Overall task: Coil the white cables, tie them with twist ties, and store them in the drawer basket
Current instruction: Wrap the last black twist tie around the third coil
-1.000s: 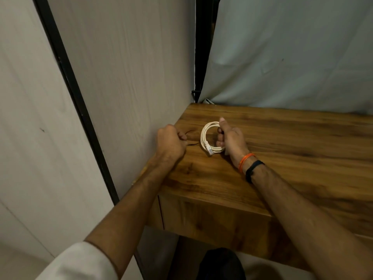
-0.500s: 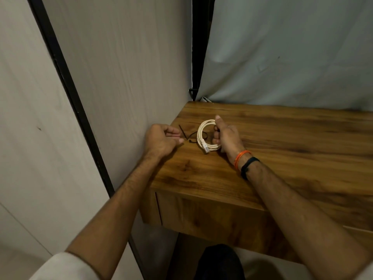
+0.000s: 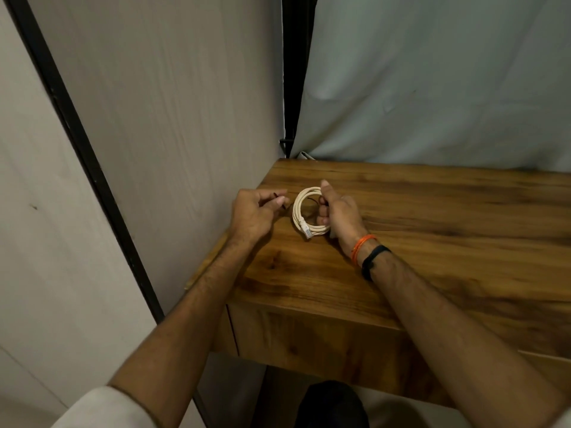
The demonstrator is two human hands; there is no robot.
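A coiled white cable (image 3: 299, 213) with a clear plug at its lower end stands on edge near the left corner of the wooden table (image 3: 432, 230). My right hand (image 3: 338, 213) grips the coil's right side, thumb up along its top. My left hand (image 3: 255, 216) is just left of the coil, fingers curled, pinching a thin dark twist tie (image 3: 279, 200) at its fingertips. Another short dark tie piece (image 3: 312, 200) shows through the middle of the coil.
A pale wood-grain wall panel (image 3: 185, 118) with a black strip runs along the table's left edge. A grey cloth (image 3: 432, 81) hangs behind the table. The closed drawer front (image 3: 309, 341) is below the table's near edge.
My left hand has lifted off the table and picked up the dark tie, bringing it toward the coil. My right hand keeps holding the coil in the same spot.
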